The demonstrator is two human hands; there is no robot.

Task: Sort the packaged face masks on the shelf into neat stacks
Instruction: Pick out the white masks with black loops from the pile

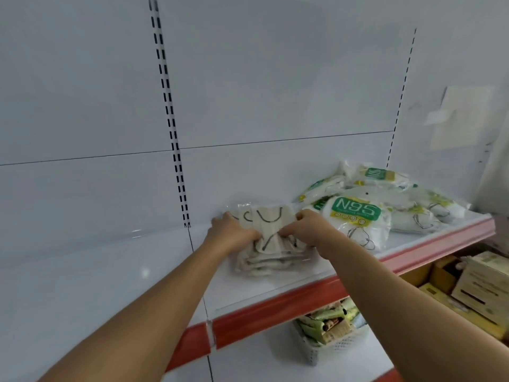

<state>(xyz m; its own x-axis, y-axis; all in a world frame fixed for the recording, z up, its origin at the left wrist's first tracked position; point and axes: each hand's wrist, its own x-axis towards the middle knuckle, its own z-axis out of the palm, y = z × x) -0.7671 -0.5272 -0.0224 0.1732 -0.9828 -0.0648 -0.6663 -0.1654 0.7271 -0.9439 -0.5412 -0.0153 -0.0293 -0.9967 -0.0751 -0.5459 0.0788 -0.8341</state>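
While in two hands [234,234] [309,230], one stack [264,261].

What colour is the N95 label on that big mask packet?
The N95 label is green with white letters, best seen in the head view.

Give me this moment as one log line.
phase: stacking | left grip: holds beige mask packs | right grip: holds same packs | N95 packs: loose heap to the right
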